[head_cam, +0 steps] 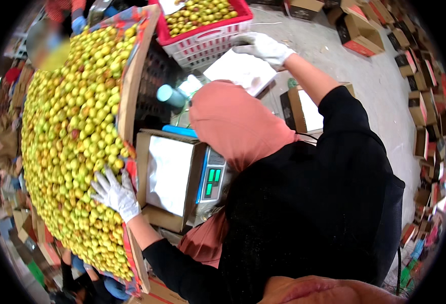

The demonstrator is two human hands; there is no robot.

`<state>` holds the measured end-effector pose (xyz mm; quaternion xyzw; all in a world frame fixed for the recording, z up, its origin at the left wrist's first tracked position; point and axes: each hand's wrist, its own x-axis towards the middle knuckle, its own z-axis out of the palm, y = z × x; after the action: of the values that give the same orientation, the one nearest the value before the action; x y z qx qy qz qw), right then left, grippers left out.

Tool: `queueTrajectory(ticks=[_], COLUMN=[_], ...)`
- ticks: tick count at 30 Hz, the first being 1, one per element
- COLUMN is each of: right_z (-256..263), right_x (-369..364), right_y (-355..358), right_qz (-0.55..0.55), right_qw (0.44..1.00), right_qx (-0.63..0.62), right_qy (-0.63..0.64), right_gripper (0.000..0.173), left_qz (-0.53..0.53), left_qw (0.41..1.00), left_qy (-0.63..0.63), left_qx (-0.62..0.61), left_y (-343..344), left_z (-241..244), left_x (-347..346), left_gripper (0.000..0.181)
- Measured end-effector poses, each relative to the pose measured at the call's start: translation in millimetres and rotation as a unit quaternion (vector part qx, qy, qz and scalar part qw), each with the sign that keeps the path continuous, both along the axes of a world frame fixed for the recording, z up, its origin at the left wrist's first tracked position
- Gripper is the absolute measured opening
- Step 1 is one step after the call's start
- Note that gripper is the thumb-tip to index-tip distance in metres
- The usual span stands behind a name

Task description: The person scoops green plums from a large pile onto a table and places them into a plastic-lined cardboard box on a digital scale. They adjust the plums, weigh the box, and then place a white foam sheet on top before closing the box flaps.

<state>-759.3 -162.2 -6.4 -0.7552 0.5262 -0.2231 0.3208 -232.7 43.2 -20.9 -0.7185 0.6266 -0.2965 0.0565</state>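
Note:
My left hand (116,195), in a white glove, lies palm down with fingers spread on a large heap of yellow-green jujubes (74,152), near the wooden rim of their bin. Just right of it, a cardboard box (143,171) with a white liner (169,174) rests on a digital scale (212,182) with lit green digits. My right hand (259,47), gloved too, is stretched out with bent fingers at the far edge of a white-topped box or stack of sheets (242,70). Whether its fingers grip the edge cannot be told.
A white plastic crate (204,43) with red trim holds more jujubes. A light-blue cup (169,95) stands beside the bin. Open cardboard boxes (359,36) line the floor at right; another lined box (293,110) is nearer. Another person's blue-gloved hand (79,25) is at the bin's far end.

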Motion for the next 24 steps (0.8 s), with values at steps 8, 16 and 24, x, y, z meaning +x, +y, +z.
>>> queueTrajectory(ticks=[8,16,24], right_z=[-68.5,-212.2,-109.9], right_x=[-195.2,-266.9,-91.3], right_y=[38.3,11.8,32.6], right_qz=[-0.341,-0.299,-0.094], right_qw=[0.932,0.928,0.977], right_qx=[0.100,0.223,0.065], right_qy=[-0.068,0.004,0.180], right_gripper=[0.046,0.047,0.053], left_qz=[0.057,0.001,-0.004], left_qw=[0.998,0.997,0.996], left_qy=[-0.014,0.066,0.075], left_qx=[0.004,-0.035,-0.043], left_y=[18.3,-6.2,54.2], left_z=[13.7,36.6,18.5], left_x=[-3.0,-30.4,-32.5], left_gripper=[0.061,0.058,0.065])
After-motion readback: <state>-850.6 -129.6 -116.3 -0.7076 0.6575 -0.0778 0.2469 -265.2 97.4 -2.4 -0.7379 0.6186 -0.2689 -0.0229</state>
